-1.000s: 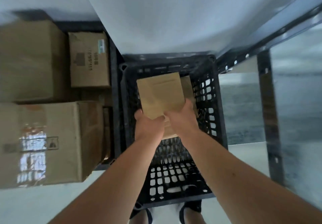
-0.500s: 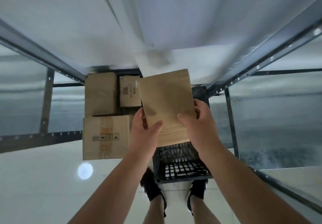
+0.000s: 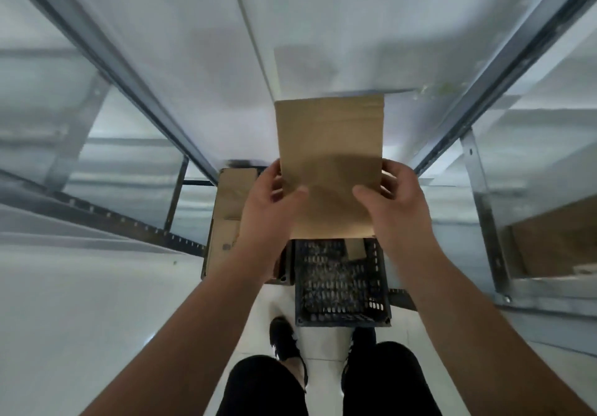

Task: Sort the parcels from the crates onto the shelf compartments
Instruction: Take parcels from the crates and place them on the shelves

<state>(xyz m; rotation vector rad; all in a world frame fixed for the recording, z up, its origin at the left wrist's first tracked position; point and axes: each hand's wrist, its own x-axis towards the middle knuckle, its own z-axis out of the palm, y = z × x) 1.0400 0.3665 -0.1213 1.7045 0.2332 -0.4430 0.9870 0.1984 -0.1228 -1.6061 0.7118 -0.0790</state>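
— Holding status, both hands?
— Left hand and right hand both grip one flat brown parcel. Left takes its left edge, right takes its right edge, thumbs on the near face and fingers behind.
— Parcel location?
— In the air, above the black crate and in front of the white shelf. Its top edge is close to a shelf board; can't tell if they touch.
— Crate?
— On the floor, just ahead of the shoes. A second parcel lies at its far end. Cardboard boxes sit just left of it.
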